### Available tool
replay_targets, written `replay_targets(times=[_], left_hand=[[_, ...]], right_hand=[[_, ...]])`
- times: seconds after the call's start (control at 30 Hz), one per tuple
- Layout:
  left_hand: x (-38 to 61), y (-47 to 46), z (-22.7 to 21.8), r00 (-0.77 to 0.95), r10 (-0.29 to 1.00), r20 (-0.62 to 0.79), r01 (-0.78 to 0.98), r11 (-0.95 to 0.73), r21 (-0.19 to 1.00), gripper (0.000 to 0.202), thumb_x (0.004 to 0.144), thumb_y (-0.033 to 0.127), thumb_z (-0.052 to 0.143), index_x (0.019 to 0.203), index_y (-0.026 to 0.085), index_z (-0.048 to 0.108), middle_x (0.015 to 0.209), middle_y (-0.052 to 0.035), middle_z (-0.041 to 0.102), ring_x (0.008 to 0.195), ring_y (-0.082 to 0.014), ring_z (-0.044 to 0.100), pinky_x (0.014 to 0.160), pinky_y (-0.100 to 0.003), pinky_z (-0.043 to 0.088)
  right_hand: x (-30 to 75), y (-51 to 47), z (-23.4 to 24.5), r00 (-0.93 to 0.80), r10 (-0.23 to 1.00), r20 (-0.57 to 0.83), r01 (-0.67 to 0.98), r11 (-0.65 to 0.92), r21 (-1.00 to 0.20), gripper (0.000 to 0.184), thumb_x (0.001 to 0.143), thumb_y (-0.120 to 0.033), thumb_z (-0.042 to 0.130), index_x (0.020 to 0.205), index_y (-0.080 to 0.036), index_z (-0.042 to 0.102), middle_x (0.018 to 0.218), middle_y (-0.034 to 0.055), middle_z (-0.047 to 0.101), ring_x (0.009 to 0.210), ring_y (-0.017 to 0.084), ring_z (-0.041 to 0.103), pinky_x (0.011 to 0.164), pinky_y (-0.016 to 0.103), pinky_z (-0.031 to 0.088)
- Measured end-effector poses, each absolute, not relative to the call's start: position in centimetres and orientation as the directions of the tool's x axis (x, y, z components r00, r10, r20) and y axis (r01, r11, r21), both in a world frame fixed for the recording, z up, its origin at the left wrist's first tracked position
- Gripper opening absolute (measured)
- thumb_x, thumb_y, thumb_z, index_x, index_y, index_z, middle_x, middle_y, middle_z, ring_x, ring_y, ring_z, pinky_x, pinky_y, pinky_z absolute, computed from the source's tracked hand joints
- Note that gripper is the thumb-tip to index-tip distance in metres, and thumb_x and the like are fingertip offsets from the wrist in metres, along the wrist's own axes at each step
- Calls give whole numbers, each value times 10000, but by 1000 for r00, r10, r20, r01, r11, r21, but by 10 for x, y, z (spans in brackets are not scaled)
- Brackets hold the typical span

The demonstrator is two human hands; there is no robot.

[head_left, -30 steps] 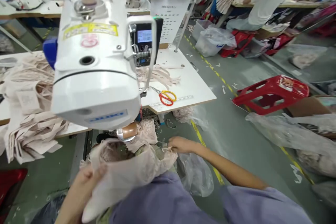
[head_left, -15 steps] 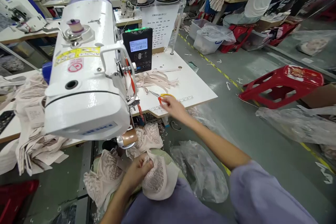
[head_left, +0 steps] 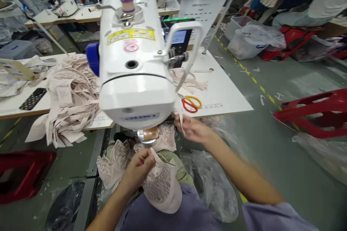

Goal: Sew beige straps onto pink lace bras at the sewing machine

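My left hand (head_left: 138,168) pinches the upper edge of a beige lace bra cup (head_left: 162,184) over my lap. Just past the table's front edge, my right hand (head_left: 191,128) is closed on a narrow beige strap (head_left: 181,118), whose end hangs beside the fingers. Scissors (head_left: 191,103) with one red and one yellow handle lie on the table behind that hand, apart from it. More lace bra cups (head_left: 115,162) rest on my lap under the white sewing machine (head_left: 138,94). The machine head hides the strap pile's left part.
Several beige straps (head_left: 192,79) lie on the white tabletop (head_left: 230,101). Left of the machine are a heap of beige strips (head_left: 73,97) and a dark phone (head_left: 33,99). A red stool (head_left: 317,112) and clear plastic bags (head_left: 214,187) are on the floor.
My right hand has left the scissors on the table, drawn back toward me and taken a beige strap. My left hand still holds the cup. The view has turned left.
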State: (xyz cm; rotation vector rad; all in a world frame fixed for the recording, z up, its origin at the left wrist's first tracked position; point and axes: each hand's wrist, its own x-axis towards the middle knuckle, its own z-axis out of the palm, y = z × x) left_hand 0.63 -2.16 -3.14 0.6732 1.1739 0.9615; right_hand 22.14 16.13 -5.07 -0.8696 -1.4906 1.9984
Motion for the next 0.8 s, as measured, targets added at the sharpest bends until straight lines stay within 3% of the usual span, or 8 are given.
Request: replay_targets(times=[0.07,0.13,0.23,0.3,0.37,0.47,0.57,0.8], left_hand=[[7,-23,-21,98,904,-415,-292,425,857,361,832,495,696,838,173,531,687,41,503,580,-76,419,581,-194,348],[7,-24,-14,80,909,-410,-236,417,878,348,828,473,706,908,185,527,689,51,497,572,-75,411,556,-187,329],[4,-23,-12,104,898,-427,-72,435,898,353,841,486,680,958,179,552,686,45,491,587,-90,417,540,-198,297],[1,-24,-15,225,866,-446,-39,465,884,379,849,530,648,829,164,552,632,53,429,555,-83,356,521,-214,250],[-1,-25,-18,298,845,-444,-78,486,871,453,856,572,613,693,168,490,584,67,345,529,-73,273,510,-230,201],[-1,-28,-21,189,891,-412,-87,433,897,447,880,557,583,683,173,465,596,62,354,547,-78,280,520,-232,211],[5,-30,-20,82,924,-373,69,369,927,404,914,485,557,676,176,452,635,48,390,586,-90,336,543,-230,258],[14,-33,-18,-6,940,-342,292,328,898,300,934,421,531,788,167,593,665,27,507,631,-117,448,582,-235,328]], right_hand=[[208,116,-58,-770,622,-141,-143,-385,-912,279,727,-408,787,818,-201,623,768,-16,568,541,60,441,472,180,365],[196,86,-57,-789,610,-74,-161,-322,-933,160,758,-303,781,770,-188,670,838,21,606,707,111,555,609,224,451],[184,68,-50,-771,636,-31,-96,-164,-982,65,796,-227,733,739,-198,725,882,43,610,826,155,582,748,277,463],[181,63,-51,-767,636,-81,-43,-177,-983,84,783,-231,739,704,-203,731,887,43,598,821,160,574,749,280,452],[180,55,-62,-756,622,-206,-49,-368,-929,104,738,-293,789,724,-209,729,882,34,604,792,154,569,724,274,448],[180,34,-82,-804,408,-433,-63,-782,-621,433,666,-566,802,904,-212,724,884,39,660,769,169,597,722,297,468],[176,16,-87,-826,244,-508,-20,-914,-406,649,628,-734,736,965,-180,709,853,63,698,766,198,628,719,323,489],[175,47,-61,-549,622,-558,-249,-760,-601,289,671,-380,837,832,-179,706,631,-34,597,545,82,493,550,210,415]])
